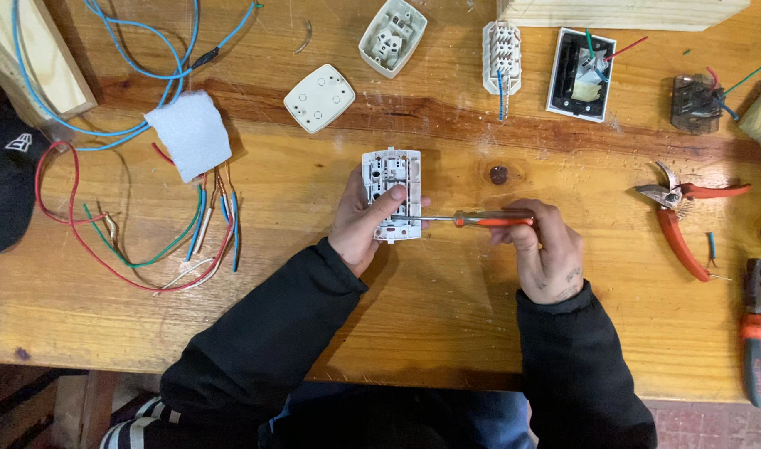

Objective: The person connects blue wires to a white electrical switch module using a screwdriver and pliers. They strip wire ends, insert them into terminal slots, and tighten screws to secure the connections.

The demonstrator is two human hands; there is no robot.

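Note:
My left hand grips a white plastic switch module, held back side up over the wooden workbench. My thumb lies across its lower part. My right hand holds an orange-handled screwdriver level, its metal shaft pointing left with the tip at the module's lower edge next to my thumb. Both arms wear black sleeves.
Loose blue, red and green wires and a white foam pad lie at the left. White switch parts, a black-framed module and a dark part sit along the back. Orange pruning shears and pliers lie right.

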